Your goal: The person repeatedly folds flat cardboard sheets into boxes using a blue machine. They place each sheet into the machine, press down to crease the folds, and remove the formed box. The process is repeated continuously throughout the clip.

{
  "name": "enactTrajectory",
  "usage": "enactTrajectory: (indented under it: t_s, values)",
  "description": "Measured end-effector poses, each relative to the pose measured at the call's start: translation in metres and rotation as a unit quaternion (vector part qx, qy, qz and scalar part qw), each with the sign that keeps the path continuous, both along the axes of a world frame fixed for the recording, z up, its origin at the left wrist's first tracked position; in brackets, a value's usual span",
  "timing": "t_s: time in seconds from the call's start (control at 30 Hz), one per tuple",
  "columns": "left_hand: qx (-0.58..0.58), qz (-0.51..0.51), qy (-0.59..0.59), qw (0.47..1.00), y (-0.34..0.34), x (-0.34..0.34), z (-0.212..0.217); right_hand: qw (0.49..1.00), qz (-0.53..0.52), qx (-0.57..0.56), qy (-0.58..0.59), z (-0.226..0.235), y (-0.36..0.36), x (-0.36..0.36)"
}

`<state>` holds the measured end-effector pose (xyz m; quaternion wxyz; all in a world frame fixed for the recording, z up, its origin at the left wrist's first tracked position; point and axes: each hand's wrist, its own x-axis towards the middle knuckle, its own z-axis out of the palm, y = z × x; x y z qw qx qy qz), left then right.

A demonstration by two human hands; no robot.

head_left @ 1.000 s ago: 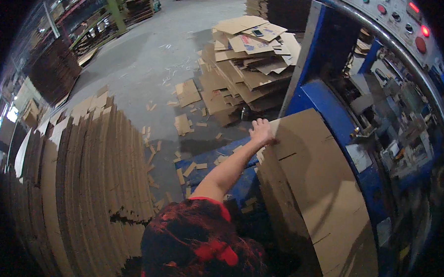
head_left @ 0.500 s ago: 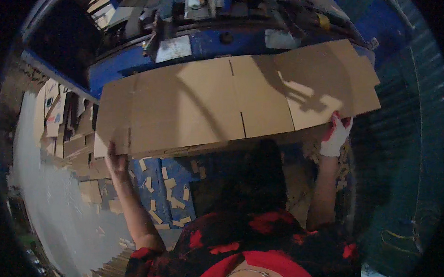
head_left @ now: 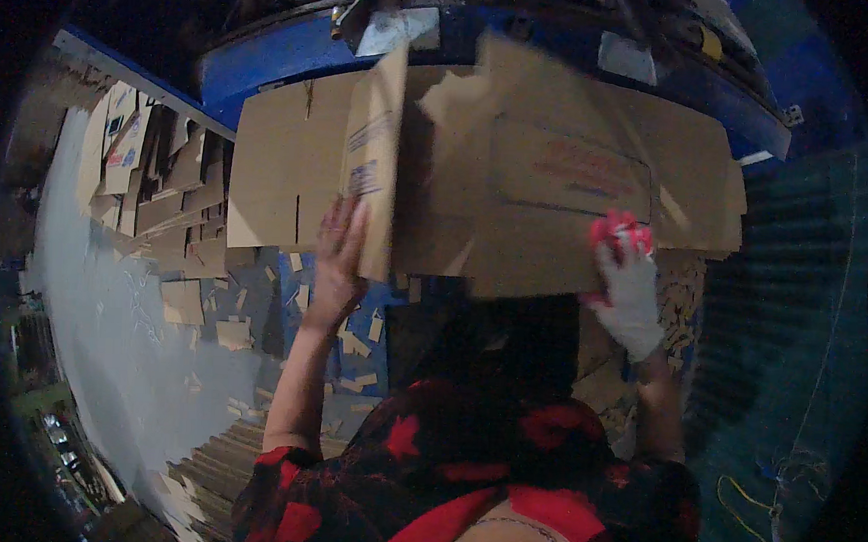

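A brown cardboard box blank (head_left: 542, 247) lies in front of me with both end panels turned inward, their printed outer faces showing. The left panel (head_left: 385, 162) stands nearly on edge; the wider right panel leans over toward the middle and is a little blurred. My bare left hand (head_left: 338, 257) rests against the left panel with its fingers stretched out along it. My right hand (head_left: 630, 280), in a white glove with red fingertips, lies on the lower right of the right panel, fingers extended. Beneath is another plain, slotted cardboard sheet (head_left: 264, 167).
A blue machine frame (head_left: 244, 83) with metal plates runs across the far side. At left, a pile of printed cardboard pieces (head_left: 157, 172) stands beside the grey floor (head_left: 112, 334). Small cardboard offcuts (head_left: 358, 345) are scattered below the work. Corrugated dark green sheeting (head_left: 771, 315) rises at right.
Both hands have moved inward from the ends of the flat cardboard and let go of its edges. The end panels have been folded up and in, bringing printing into view.
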<state>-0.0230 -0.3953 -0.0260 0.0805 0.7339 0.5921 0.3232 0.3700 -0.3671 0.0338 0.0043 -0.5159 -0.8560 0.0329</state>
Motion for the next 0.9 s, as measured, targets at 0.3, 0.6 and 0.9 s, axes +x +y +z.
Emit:
enactTrajectory:
  t_s: [0.3, 0.6, 0.9]
  values:
    - [-0.055, -0.013, 0.288, 0.956, 0.002, 0.019, -0.015, 0.988, 0.079, 0.115, -0.068, -0.029, 0.022, -0.019]
    - [-0.145, -0.019, 0.299, 0.943, 0.005, 0.016, -0.009, 0.992, 0.083, -0.066, 0.062, 0.002, 0.031, 0.005]
    - [-0.137, -0.042, 0.299, 0.943, 0.013, 0.018, -0.001, 0.965, -0.153, 0.207, -0.057, -0.055, 0.126, 0.044]
